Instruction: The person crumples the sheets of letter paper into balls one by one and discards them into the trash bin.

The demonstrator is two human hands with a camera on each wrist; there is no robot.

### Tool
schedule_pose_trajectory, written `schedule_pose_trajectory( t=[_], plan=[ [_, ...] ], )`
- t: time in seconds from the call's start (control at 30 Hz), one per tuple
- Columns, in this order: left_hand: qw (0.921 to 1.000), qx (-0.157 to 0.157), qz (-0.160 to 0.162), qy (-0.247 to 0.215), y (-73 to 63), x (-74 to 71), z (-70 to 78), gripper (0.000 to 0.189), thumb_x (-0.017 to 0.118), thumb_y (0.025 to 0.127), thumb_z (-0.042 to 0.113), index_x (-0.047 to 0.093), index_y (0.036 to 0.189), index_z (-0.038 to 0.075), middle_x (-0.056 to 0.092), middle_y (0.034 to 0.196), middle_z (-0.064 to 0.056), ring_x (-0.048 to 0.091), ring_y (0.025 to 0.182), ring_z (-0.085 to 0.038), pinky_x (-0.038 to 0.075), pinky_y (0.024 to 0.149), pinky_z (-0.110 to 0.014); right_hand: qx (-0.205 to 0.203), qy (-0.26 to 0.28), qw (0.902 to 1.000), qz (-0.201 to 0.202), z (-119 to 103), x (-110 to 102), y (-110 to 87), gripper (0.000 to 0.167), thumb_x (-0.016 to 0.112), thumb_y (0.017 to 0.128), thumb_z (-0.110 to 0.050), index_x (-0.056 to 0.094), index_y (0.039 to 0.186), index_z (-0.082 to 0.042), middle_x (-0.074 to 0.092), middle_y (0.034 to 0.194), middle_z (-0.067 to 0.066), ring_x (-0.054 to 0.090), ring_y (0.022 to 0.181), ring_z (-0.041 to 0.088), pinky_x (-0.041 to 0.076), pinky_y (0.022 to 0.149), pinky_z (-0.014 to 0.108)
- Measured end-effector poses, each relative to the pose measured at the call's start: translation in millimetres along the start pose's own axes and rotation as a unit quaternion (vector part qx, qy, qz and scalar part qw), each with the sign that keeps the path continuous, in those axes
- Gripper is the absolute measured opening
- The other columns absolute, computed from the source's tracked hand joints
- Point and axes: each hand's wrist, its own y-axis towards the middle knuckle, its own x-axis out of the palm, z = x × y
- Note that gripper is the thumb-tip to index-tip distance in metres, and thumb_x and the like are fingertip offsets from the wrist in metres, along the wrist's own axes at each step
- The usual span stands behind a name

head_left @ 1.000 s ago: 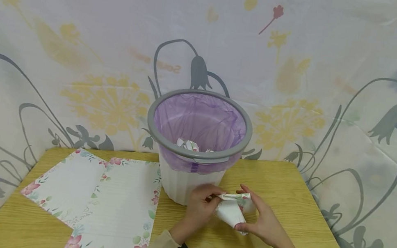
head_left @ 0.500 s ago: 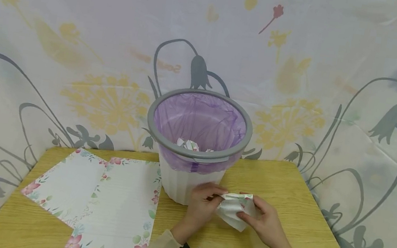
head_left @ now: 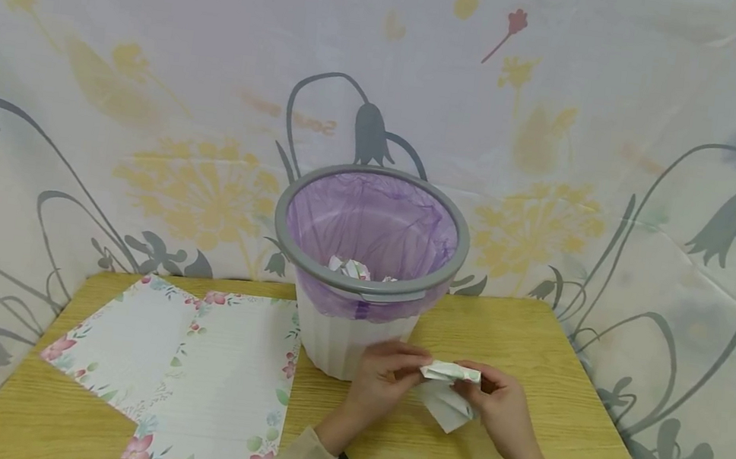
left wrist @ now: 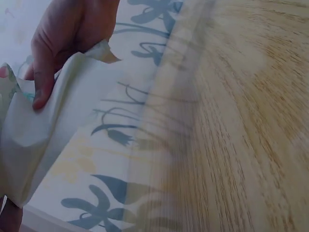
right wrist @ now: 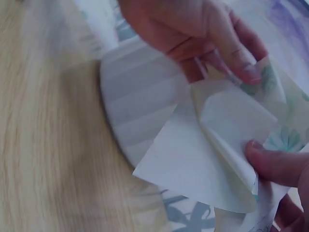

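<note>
A sheet of white paper with a printed floral border, folded and creased, hangs between both hands in front of the bin; the paper (head_left: pixel 446 404) shows mostly its plain side. My left hand (head_left: pixel 378 385) pinches its left end between thumb and fingers. At the opposite end my right hand (head_left: pixel 511 412) holds it, thumb pressing on the near face, as the right wrist view shows. Folded layers of the paper (right wrist: pixel 198 164) stick out toward the table there. Some fingers are hidden behind the paper.
A white bin with a grey rim (head_left: pixel 281 230) and purple liner (head_left: pixel 369 222) stands behind the hands, crumpled paper (head_left: pixel 349 268) inside. Two flat floral-bordered sheets overlap at left, one slanted sheet (head_left: pixel 119 344) and one straighter sheet (head_left: pixel 224 388), on the wooden table (head_left: pixel 563 437). A patterned curtain hangs behind.
The right hand has shifted its grip upward and inward along the paper. The paper's top edge is folded over more, and its lower corner now hangs down.
</note>
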Motion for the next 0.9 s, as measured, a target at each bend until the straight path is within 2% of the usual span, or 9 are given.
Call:
schedule_pose_trajectory(
  t=[0.1, 0.23, 0.37, 0.43, 0.53, 0.63, 0.7, 0.83, 0.9],
  plan=[
    [0.9993, 0.01, -0.035, 0.008, -4.9, -0.4, -9.0, 0.037, 0.088, 0.068, -0.004, 0.075, 0.102, 0.0, 0.071, 0.106, -0.015, 0.065, 0.081, -0.016, 0.052, 0.069, -0.017, 0.045, 0.051, 0.9977, 0.006, -2, 0, 1.3, 0.031, 0.072, 0.086, 0.003, 0.069, 0.117, 0.008, 0.072, 0.101, -0.003, 0.069, 0.086, 0.018, 0.058, 0.069, 0.031],
    [0.9943, 0.027, -0.093, 0.044, -6.6, -4.3, -14.6, 0.066, 0.096, 0.058, 0.015, 0.069, 0.118, 0.007, 0.065, 0.125, -0.013, 0.065, 0.105, -0.02, 0.051, 0.089, -0.025, 0.081, 0.123, 0.989, -0.016, 1, -3, 3.5, 0.028, 0.07, 0.087, 0.005, 0.075, 0.113, -0.005, 0.07, 0.104, -0.003, 0.067, 0.091, 0.018, 0.058, 0.073, 0.03],
    [0.9811, 0.029, -0.163, 0.101, -5.6, -9.3, -14.6, 0.091, 0.098, 0.051, 0.029, 0.057, 0.131, 0.012, 0.056, 0.138, -0.011, 0.061, 0.118, -0.023, 0.044, 0.103, -0.03, 0.112, 0.171, 0.9764, -0.07, 6, -8, 6.2, 0.031, 0.066, 0.092, 0.002, 0.077, 0.108, -0.023, 0.068, 0.109, -0.003, 0.064, 0.095, 0.016, 0.056, 0.077, 0.028],
    [0.9736, 0.033, -0.185, 0.13, -5.4, -10.6, -14.4, 0.094, 0.098, 0.053, 0.032, 0.053, 0.134, 0.014, 0.054, 0.14, -0.01, 0.059, 0.12, -0.022, 0.041, 0.105, -0.03, 0.123, 0.187, 0.9693, -0.101, 7, -11, 7.3, 0.031, 0.064, 0.094, 0.0, 0.076, 0.108, -0.025, 0.067, 0.109, -0.002, 0.064, 0.094, 0.015, 0.056, 0.077, 0.028],
    [0.9724, 0.06, -0.174, 0.143, -5.0, -9.1, -16.7, 0.082, 0.096, 0.062, 0.023, 0.054, 0.132, 0.013, 0.058, 0.133, -0.011, 0.061, 0.115, -0.021, 0.044, 0.1, -0.026, 0.13, 0.211, 0.9573, -0.149, 9, -14, 8.3, 0.032, 0.06, 0.098, -0.001, 0.074, 0.112, -0.026, 0.066, 0.11, 0.001, 0.065, 0.094, 0.016, 0.057, 0.077, 0.028],
    [0.9788, 0.091, -0.136, 0.123, -4.1, -6.1, -19.7, 0.064, 0.091, 0.07, 0.01, 0.06, 0.126, 0.01, 0.064, 0.12, -0.012, 0.064, 0.106, -0.02, 0.049, 0.093, -0.022, 0.122, 0.221, 0.9529, -0.169, 9, -15, 7.8, 0.034, 0.057, 0.099, 0.0, 0.073, 0.117, -0.024, 0.066, 0.112, 0.002, 0.066, 0.095, 0.016, 0.057, 0.077, 0.028],
    [0.9829, 0.104, -0.112, 0.103, -3.1, -4.8, -20.2, 0.058, 0.089, 0.07, 0.004, 0.063, 0.121, 0.008, 0.065, 0.113, -0.012, 0.065, 0.099, -0.021, 0.051, 0.088, -0.02, 0.112, 0.203, 0.9598, -0.159, 10, -15, 7.7, 0.035, 0.059, 0.098, -0.002, 0.073, 0.12, -0.026, 0.066, 0.113, 0.0, 0.066, 0.095, 0.016, 0.057, 0.076, 0.027],
    [0.9873, 0.104, -0.093, 0.076, -2.1, -5.2, -18.8, 0.052, 0.09, 0.067, 0.0, 0.068, 0.115, 0.007, 0.066, 0.109, -0.012, 0.066, 0.094, -0.022, 0.052, 0.082, -0.018, 0.081, 0.118, 0.9807, -0.133, 8, -15, 7.6, 0.042, 0.065, 0.096, -0.007, 0.06, 0.138, -0.009, 0.063, 0.122, -0.002, 0.064, 0.096, 0.017, 0.057, 0.074, 0.028],
    [0.9883, 0.102, -0.089, 0.07, -2.0, -5.6, -18.8, 0.051, 0.09, 0.066, -0.001, 0.07, 0.112, 0.005, 0.066, 0.108, -0.012, 0.066, 0.092, -0.022, 0.052, 0.08, -0.017, 0.067, 0.08, 0.985, -0.138, 8, -17, 8.1, 0.05, 0.065, 0.097, -0.011, 0.051, 0.143, 0.002, 0.062, 0.125, -0.002, 0.065, 0.096, 0.019, 0.057, 0.073, 0.03]
  ],
)
